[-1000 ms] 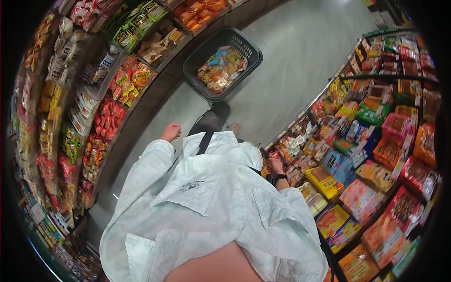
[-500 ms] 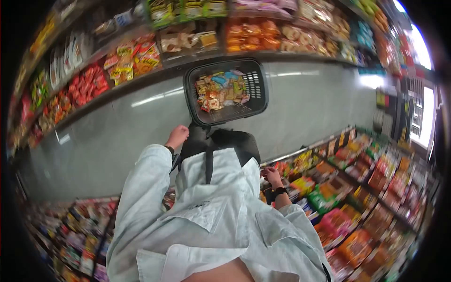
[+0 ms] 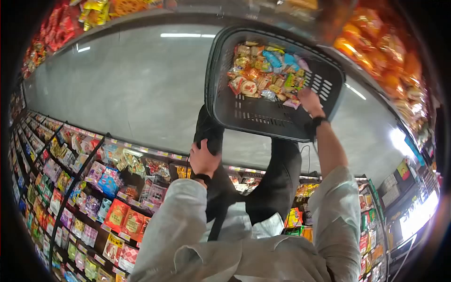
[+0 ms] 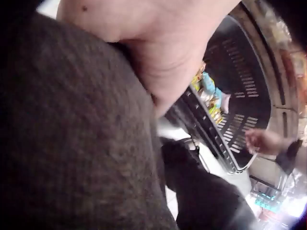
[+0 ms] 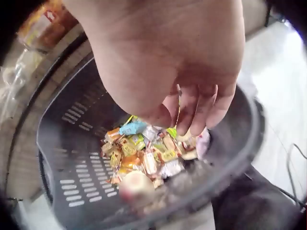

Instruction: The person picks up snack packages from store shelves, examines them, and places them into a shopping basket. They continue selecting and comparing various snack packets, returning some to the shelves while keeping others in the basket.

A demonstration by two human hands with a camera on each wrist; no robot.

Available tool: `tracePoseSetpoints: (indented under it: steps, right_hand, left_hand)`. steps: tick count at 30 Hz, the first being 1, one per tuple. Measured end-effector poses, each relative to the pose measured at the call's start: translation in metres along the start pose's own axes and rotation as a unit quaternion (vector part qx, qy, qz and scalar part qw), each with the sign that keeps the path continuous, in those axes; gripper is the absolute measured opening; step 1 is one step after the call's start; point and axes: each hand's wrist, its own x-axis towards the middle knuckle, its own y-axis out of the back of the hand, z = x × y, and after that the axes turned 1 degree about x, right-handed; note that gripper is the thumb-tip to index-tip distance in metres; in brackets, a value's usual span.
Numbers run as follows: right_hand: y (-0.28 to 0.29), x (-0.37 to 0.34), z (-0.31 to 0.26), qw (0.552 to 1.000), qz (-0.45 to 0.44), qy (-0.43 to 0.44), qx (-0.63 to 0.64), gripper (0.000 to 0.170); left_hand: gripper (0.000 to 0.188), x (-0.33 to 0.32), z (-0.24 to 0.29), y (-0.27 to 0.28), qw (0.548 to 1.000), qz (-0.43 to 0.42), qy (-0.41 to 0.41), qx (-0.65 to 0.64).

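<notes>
My right hand point(image 3: 310, 102) is down inside the black basket point(image 3: 221, 101), its fingers curled. In the right wrist view, a sliver of a small yellow-green wrapped snack point(image 5: 179, 106) shows between thumb and fingers; the rest is hidden. Below lie wrapped snacks point(image 5: 148, 155) in gold, orange, blue and pink, heaped on the basket's bottom. A pink packet point(image 3: 292, 103) is close by the fingertips. My left hand point(image 3: 205, 159) rests on the dark trouser leg at the knee, fingers spread over it. The left wrist view shows its heel on the cloth point(image 4: 86, 129).
The basket stands on the grey floor point(image 3: 131, 89), right in front of my knees. Shelves with orange bagged goods point(image 3: 380, 37) rise close beyond it. Behind me on the left are racks of packets point(image 3: 117, 214). A thin cable point(image 5: 293, 165) hangs near the right side.
I have bent down and turned, so the basket is nearer. My right hand has gone from beside the shelf into the basket. The left hand has come to rest on the knee.
</notes>
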Motion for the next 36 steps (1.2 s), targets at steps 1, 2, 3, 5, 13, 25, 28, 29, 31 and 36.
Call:
tracePoseSetpoints:
  steps: [1, 2, 3, 5, 13, 25, 28, 29, 31, 36]
  right_hand:
    - [-0.030, 0.056, 0.023, 0.991, -0.002, 0.104, -0.083, 0.032]
    - [0.007, 0.050, -0.044, 1.000, -0.015, 0.006, 0.023, 0.032]
    - [-0.002, 0.072, -0.054, 0.995, 0.006, 0.082, 0.048, 0.034]
    - [-0.025, 0.112, -0.070, 0.996, -0.002, 0.014, 0.092, 0.055]
    - [-0.102, 0.147, -0.100, 0.991, 0.006, -0.101, 0.091, 0.091]
    - [-0.116, 0.129, -0.121, 0.976, 0.107, 0.025, 0.189, 0.037]
    - [-0.120, 0.162, -0.130, 0.986, 0.075, 0.082, 0.121, 0.048]
    - [-0.117, 0.162, -0.138, 0.993, 0.061, 0.018, 0.103, 0.055]
    - [-0.105, 0.164, -0.169, 0.991, 0.033, -0.106, 0.069, 0.067]
    - [-0.136, 0.161, -0.178, 0.987, 0.087, -0.114, -0.068, 0.055]
  left_hand:
    - [0.064, -0.003, 0.003, -0.006, 1.000, 0.025, -0.005, 0.011]
    - [0.060, -0.003, 0.006, -0.013, 0.998, 0.053, -0.008, 0.021]
    - [0.056, -0.001, 0.007, -0.019, 0.996, 0.079, -0.014, 0.033]
    - [0.048, 0.002, 0.010, -0.024, 0.996, 0.080, -0.017, 0.039]
    - [0.044, 0.009, 0.023, -0.018, 0.997, 0.060, -0.022, 0.042]
    - [0.043, 0.017, 0.032, -0.005, 0.999, 0.031, -0.008, 0.039]
    - [0.044, 0.019, 0.030, -0.008, 0.998, 0.035, -0.010, 0.046]
    - [0.044, 0.019, 0.028, -0.008, 0.998, 0.037, -0.014, 0.050]
    - [0.044, 0.020, 0.026, -0.008, 0.999, 0.028, -0.010, 0.045]
    - [0.048, 0.026, 0.016, -0.001, 0.999, 0.015, -0.003, 0.041]
